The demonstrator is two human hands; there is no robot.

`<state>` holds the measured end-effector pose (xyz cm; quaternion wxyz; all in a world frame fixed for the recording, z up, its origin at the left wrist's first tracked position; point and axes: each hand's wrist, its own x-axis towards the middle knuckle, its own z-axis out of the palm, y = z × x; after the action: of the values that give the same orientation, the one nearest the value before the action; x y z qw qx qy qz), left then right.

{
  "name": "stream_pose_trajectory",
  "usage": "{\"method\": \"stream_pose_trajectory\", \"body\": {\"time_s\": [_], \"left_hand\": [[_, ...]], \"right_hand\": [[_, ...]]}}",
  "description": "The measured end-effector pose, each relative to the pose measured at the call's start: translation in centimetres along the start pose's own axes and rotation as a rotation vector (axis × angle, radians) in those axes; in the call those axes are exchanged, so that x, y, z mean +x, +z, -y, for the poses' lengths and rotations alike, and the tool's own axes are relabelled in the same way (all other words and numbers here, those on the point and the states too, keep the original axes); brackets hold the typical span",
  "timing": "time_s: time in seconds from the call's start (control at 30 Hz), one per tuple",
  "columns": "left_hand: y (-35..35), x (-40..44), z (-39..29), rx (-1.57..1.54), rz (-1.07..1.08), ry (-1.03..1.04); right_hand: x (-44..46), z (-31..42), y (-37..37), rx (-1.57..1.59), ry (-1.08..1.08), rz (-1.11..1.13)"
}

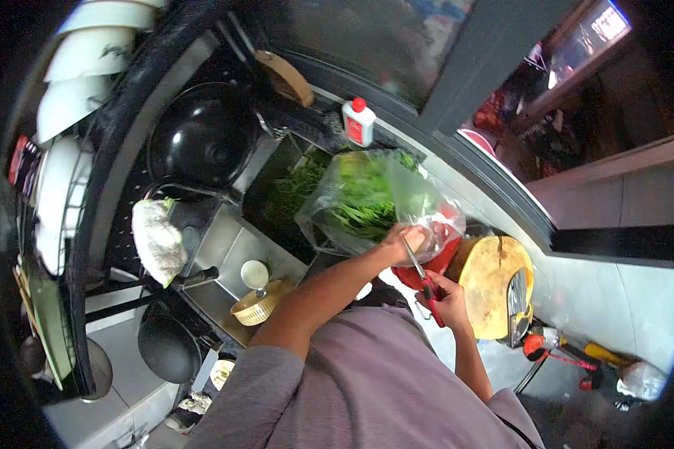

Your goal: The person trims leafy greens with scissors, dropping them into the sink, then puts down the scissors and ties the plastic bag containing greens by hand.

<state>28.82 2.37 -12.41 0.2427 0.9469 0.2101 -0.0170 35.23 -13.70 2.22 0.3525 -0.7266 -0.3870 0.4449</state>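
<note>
OK, head cam only, viewing remotely. L hand (408,243) = fingers clenched on the gathered neck of the clear plastic bag (416,191); R hand (449,303) = grasping red-handled scissors (430,292) (I think; blur, could be another cutter), blade pointing up-left in my view, tip right by L hand. Can't tell if blade touches the bag.

Bag loc: ctr of my view, just ahead of both hands, leafy greens (363,217) inside, loose at the bottom. More loose greens (296,187) just L of the bag, in a dark basin area. White btl w/ red cap (358,123) stands beyond the bag, near the window frame. Red container (443,262) partly hidden btwn bag & R hand. Round wood chopping block (494,277) just R of R hand.

Off L: steel sink (221,258) w/ small white bowl (254,275) & cream basket (258,305), nr L forearm; blk wok (202,138) farther up-left.
</note>
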Motion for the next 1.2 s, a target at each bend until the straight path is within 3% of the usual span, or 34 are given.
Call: {"method": "stream_pose_trajectory", "body": {"time_s": [0.03, 0.1, 0.17, 0.27, 0.3, 0.37, 0.43, 0.5, 0.53, 0.57, 0.63, 0.77, 0.83, 0.97, 1.03, 1.2], "left_hand": [[-0.8, -0.1, 0.0, 0.009, 0.125, -0.105], [-2.3, -2.2, 1.0, -0.122, -0.139, 0.116], [-3.4, -3.1, 1.1, -0.236, -0.197, -0.012], [-1.3, -3.4, 4.1, -0.324, -0.589, 0.199], [-2.9, -3.9, 4.1, -0.315, -0.604, 0.202], [-7.1, -6.2, 3.3, -0.431, -0.566, -0.030], [-8.0, -7.1, 3.7, -0.579, -0.667, -0.073], [-8.7, -7.7, 4.2, -0.600, -0.869, -0.169], [-10.9, -9.2, 3.3, -0.714, -0.893, -0.202], [-13.0, -10.9, 2.2, -0.828, -0.825, -0.366], [-11.8, -11.9, 3.1, -0.795, -1.052, -0.307], [-8.3, -16.1, 5.5, -0.684, -1.038, -0.474], [-6.9, -17.8, 6.7, -0.574, -0.933, -0.612], [-4.0, -19.5, 8.4, -0.489, -0.920, -0.649], [-3.1, -20.0, 9.2, -0.444, -0.693, -0.735], [-2.3, -20.7, 9.8, -0.372, -0.585, -0.717]], "right_hand": [[0.0, 0.5, 0.2, 0.004, -0.008, 0.008], [0.7, -1.4, 1.2, 0.118, -0.067, 0.025], [1.1, -0.3, 1.4, 0.046, -0.155, 0.026], [1.8, 1.3, 1.8, -0.015, -0.142, 0.080], [1.9, 1.6, 1.8, -0.059, -0.146, 0.097], [2.3, 2.1, 2.4, -0.045, -0.216, 0.099], [3.1, 2.2, 3.4, 0.052, -0.396, 0.097], [3.0, 2.4, 3.7, 0.105, -0.337, 0.099], [3.2, 2.2, 3.9, 0.117, -0.370, 0.090], [3.3, 2.0, 4.2, 0.131, -0.402, 0.082], [3.8, 0.8, 4.3, 0.086, -0.407, 0.089], [3.7, 0.8, 5.1, 0.102, -0.369, 0.103], [3.8, 1.4, 5.2, -0.062, -0.347, 0.121], [3.8, 1.2, 5.8, -0.059, -0.319, 0.130], [4.0, 1.8, 6.1, -0.062, -0.339, 0.147], [3.5, 3.0, 6.8, -0.075, -0.333, 0.138]]}}
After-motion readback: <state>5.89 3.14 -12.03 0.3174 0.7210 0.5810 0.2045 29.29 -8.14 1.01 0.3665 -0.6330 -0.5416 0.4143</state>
